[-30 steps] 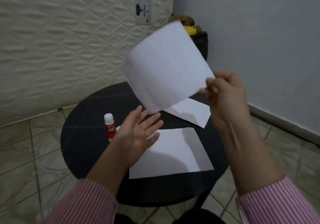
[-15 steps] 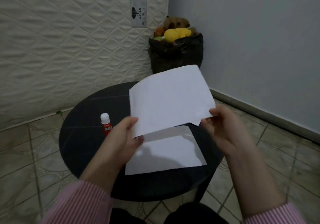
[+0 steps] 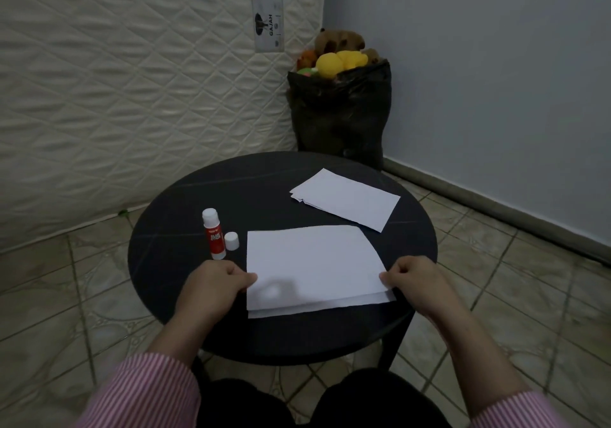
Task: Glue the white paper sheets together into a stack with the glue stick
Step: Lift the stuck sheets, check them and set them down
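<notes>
Bare tabletop [image 3: 185,202] lies open across the far left, behind the upright glue stick [image 3: 213,237] and its cap [image 3: 231,241]; those two stand just left of the near paper stack [image 3: 314,262], narrowing that side; a dark strip runs between this stack and the far sheets [image 3: 347,202]; the near edge is bare.
</notes>
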